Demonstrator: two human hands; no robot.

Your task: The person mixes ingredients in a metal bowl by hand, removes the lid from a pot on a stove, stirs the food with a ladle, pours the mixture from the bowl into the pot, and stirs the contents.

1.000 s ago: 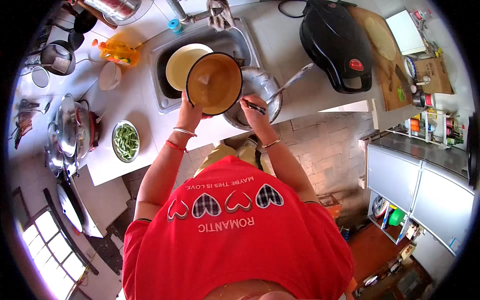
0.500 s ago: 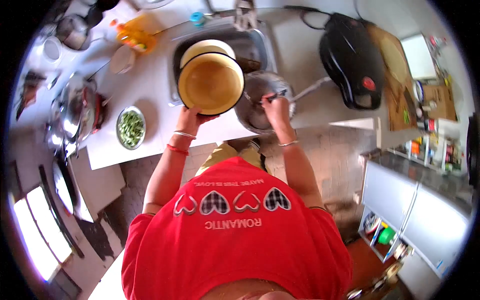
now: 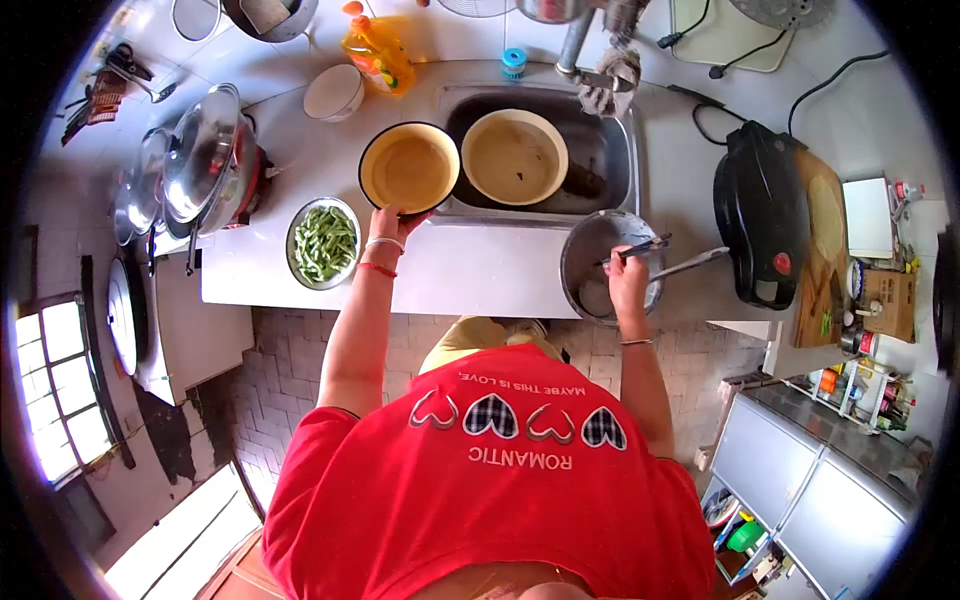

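Observation:
My left hand (image 3: 392, 222) grips the near rim of a yellow, dark-rimmed bowl (image 3: 409, 170) over the counter, left of the sink. My right hand (image 3: 628, 277) is closed round dark chopsticks (image 3: 640, 247), whose tips reach into a grey metal bowl (image 3: 590, 262) at the counter's front edge. A long-handled utensil (image 3: 692, 262) also rests in that bowl. A cream basin (image 3: 515, 157) holding cloudy liquid stands in the sink (image 3: 622, 165). To the left of my left hand, a plate of cut green vegetables (image 3: 325, 243) lies on the counter.
A black electric griddle (image 3: 762, 215) and a wooden board (image 3: 822, 250) with flat dough are on the right. Lidded pots (image 3: 205, 155) stand at the left. An empty white bowl (image 3: 334, 93) and an orange bottle (image 3: 378, 60) are behind. A faucet (image 3: 580, 50) hangs over the sink.
The view has shifted. My left hand has moved the yellow bowl left, off the cream basin and away from the metal bowl. My right hand stays at the metal bowl with the chopsticks.

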